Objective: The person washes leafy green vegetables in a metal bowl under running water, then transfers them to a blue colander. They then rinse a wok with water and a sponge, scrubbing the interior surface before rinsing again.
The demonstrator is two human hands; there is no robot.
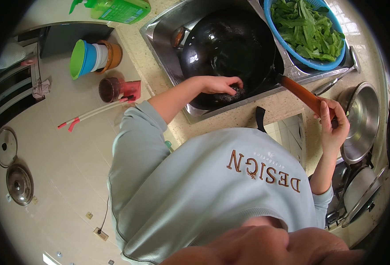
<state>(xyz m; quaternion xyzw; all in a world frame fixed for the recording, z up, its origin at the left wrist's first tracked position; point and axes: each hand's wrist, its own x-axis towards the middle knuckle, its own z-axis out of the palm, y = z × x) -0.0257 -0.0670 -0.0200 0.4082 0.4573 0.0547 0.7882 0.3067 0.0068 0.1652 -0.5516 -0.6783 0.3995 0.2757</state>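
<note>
A black wok (228, 43) lies tilted in the steel sink (168, 63), its inside wet. My left hand (218, 85) reaches over the near side of the wok, fingers curled onto a dark, wet scouring pad (233, 95) that looks like wire mesh. The wok's reddish-brown wooden handle (302, 94) points toward the lower right, and my right hand (335, 124) grips its end. To the right of the wok, a blue plastic colander (276, 39) full of leafy greens (306, 29) rests over the second basin.
A green pump bottle (120, 10) stands left of the sink. At right are a steel bowl (364, 122), a utensil (335, 79) and a stove with a lidded pan (362, 192). Stacked plastic tubs (88, 59), a brown cup (108, 90) and pot lids (19, 185) appear at left.
</note>
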